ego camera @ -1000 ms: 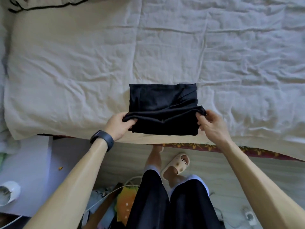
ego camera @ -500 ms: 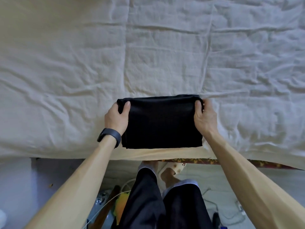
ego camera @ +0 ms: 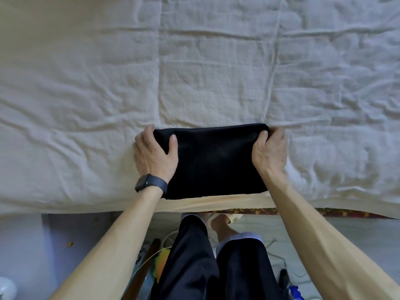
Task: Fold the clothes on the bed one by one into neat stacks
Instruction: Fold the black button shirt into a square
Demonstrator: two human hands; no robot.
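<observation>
Garment (ego camera: 216, 161) folded, left hand (ego camera: 154, 156), right hand (ego camera: 270, 152) gripping

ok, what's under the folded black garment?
The wrinkled cream bedsheet shows around the folded black garment. The left hand and right hand grip its far corners, thumbs on top; anything beneath is covered.
</observation>
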